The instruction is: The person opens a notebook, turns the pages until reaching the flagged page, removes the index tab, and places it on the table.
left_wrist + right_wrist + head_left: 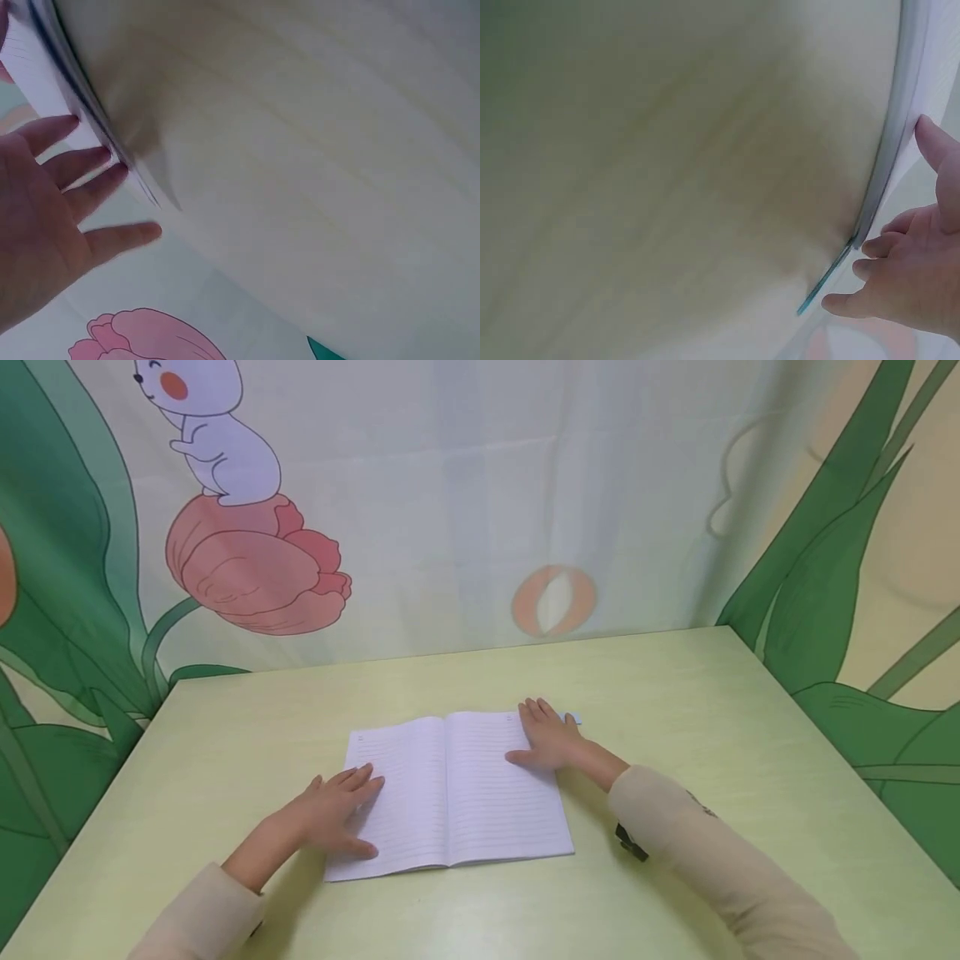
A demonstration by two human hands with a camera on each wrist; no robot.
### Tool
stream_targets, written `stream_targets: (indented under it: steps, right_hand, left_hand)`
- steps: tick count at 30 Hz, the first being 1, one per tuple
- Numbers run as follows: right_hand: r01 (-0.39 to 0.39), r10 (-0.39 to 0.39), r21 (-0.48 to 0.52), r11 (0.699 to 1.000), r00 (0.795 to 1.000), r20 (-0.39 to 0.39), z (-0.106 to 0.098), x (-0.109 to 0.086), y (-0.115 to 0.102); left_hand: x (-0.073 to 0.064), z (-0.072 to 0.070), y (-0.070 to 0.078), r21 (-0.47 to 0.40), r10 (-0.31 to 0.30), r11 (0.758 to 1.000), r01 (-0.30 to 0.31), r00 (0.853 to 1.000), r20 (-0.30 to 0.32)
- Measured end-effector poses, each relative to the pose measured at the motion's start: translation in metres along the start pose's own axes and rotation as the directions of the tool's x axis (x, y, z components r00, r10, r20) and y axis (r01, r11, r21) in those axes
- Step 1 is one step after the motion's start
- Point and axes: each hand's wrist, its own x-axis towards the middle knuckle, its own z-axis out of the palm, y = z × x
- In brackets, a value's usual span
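An open notebook [495, 810] with blank ruled pages lies on the table, its fold running away from me. My left hand [333, 810] rests on the outer side of the left page, fingers spread and the thumb toward the near edge. On the top right corner of the right page lies my right hand [547, 739], fingers extended forward. A small light-blue piece [576, 719] pokes out beside that hand; the right wrist view shows it as a thin teal strip [825, 281] at the notebook's corner. The left wrist view has the left fingers [97, 191] along the page edge.
The pale wooden table [247, 735] reaches back to a printed curtain [420, 527] with a cartoon animal on a pink flower. Green leaf prints [825, 593] hang along the right side. A dark object [631, 842] sits under the right sleeve cuff.
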Motion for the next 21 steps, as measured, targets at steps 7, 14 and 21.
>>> stream_targets:
  steps: [7,14,21]
  right_hand:
    - [-0.039,0.04,-0.026,0.999,0.999,0.015,-0.004,-0.003,0.008]
    - [-0.043,0.042,-0.042,0.998,0.999,-0.004,-0.004,-0.001,0.007]
    - [-0.055,0.054,-0.056,0.997,0.998,-0.015,-0.002,-0.001,0.011]
  left_hand:
    - [0.001,-0.001,-0.003,0.022,-0.064,0.998,0.064,0.998,0.012]
    - [0.002,-0.004,-0.012,-0.009,-0.063,0.998,0.063,0.998,0.005]
    - [0.003,0.001,-0.017,-0.092,-0.051,0.994,0.052,0.999,0.015]
